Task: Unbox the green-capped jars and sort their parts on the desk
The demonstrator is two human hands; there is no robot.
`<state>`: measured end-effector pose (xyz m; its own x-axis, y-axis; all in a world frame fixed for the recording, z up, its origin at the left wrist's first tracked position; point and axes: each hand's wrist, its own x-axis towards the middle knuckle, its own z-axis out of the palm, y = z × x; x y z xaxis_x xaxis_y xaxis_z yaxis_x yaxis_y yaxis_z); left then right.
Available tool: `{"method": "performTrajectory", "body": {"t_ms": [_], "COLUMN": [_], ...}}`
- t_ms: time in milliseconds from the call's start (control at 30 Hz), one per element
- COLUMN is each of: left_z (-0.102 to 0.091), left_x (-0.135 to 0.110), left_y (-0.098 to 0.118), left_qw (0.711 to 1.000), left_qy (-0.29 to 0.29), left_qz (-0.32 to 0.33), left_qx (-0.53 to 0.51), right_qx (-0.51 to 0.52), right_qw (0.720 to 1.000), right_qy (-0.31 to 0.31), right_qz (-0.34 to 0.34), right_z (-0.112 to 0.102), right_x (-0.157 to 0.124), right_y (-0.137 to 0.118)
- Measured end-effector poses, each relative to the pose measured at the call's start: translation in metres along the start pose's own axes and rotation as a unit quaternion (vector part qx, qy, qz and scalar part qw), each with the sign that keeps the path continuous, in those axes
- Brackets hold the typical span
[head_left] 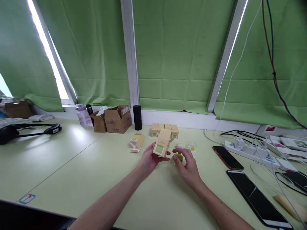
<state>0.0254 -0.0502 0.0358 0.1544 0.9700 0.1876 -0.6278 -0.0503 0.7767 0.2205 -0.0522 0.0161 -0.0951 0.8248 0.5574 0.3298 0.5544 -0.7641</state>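
Observation:
My left hand (pixel 149 160) grips a small brown cardboard box (pixel 164 140) with a green label square, tilted, its top flap up. Just right of it, my right hand (pixel 189 166) has thumb and fingers closed round a small yellow-green rounded object (pixel 179 157); its exact kind is unclear. Behind the held box stand several similar small boxes (pixel 154 126) in a row. A cut or opened piece of such packaging (pixel 137 142) lies to the left. Beyond my right hand are a small pinkish item (pixel 179 145) and a clear plastic piece (pixel 192 145) with something yellow in it.
At the back left stand a black bottle (pixel 137 117), an open brown carton (pixel 118 119) and a lilac bottle (pixel 83 115). Headphones (pixel 28 130) rest at far left. On the right lie a phone (pixel 227 157), a tablet-like device (pixel 256 198), a power strip (pixel 249 151) and loose cables.

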Motion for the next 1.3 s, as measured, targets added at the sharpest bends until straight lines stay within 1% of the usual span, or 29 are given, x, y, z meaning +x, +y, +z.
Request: {"method": "performTrajectory", "body": {"t_ms": [133,300,433,533,600,667,733,833,933,1033,1133,1300], "left_z": [0.003,0.006,0.007,0.008,0.009,0.010,0.011,0.012,0.011,0.008,0.007,0.008], "left_x": [-0.004,-0.007,-0.006,-0.005,-0.005,-0.006,-0.007,-0.010,-0.012,-0.013,-0.013,-0.014], "left_y": [-0.006,-0.011,-0.011,-0.010,-0.009,-0.007,-0.005,-0.005,-0.010,-0.015,-0.016,-0.014], "left_qw": [0.999,0.998,0.995,0.989,0.983,0.976,0.970,0.960,0.947,0.935,0.931,0.934], "left_qy": [-0.022,-0.033,-0.016,0.009,0.027,0.033,0.016,-0.034,-0.073,-0.101,-0.110,-0.107], "left_qz": [-0.009,-0.008,-0.005,0.000,0.023,0.059,0.091,0.121,0.136,0.140,0.140,0.133], "left_qx": [0.027,0.061,0.094,0.145,0.182,0.208,0.223,0.249,0.283,0.308,0.319,0.315], "right_qx": [0.017,0.059,0.086,0.101,0.119,0.136,0.151,0.180,0.202,0.208,0.202,0.186], "right_qw": [1.000,0.998,0.994,0.993,0.991,0.989,0.986,0.979,0.974,0.973,0.975,0.979], "right_qy": [-0.011,-0.004,-0.002,-0.010,-0.012,-0.008,-0.001,0.005,0.003,0.000,0.001,-0.002], "right_qz": [0.009,0.038,0.066,0.066,0.057,0.054,0.065,0.093,0.105,0.102,0.097,0.088], "right_z": [0.002,0.002,0.003,0.003,0.002,0.000,-0.002,-0.004,-0.004,-0.004,-0.003,-0.002], "right_x": [0.000,0.002,0.002,0.002,0.004,0.005,0.007,0.008,0.008,0.008,0.007,0.007], "right_y": [-0.006,-0.006,-0.007,-0.008,-0.008,-0.007,-0.004,0.001,0.004,0.004,0.005,0.007]}}
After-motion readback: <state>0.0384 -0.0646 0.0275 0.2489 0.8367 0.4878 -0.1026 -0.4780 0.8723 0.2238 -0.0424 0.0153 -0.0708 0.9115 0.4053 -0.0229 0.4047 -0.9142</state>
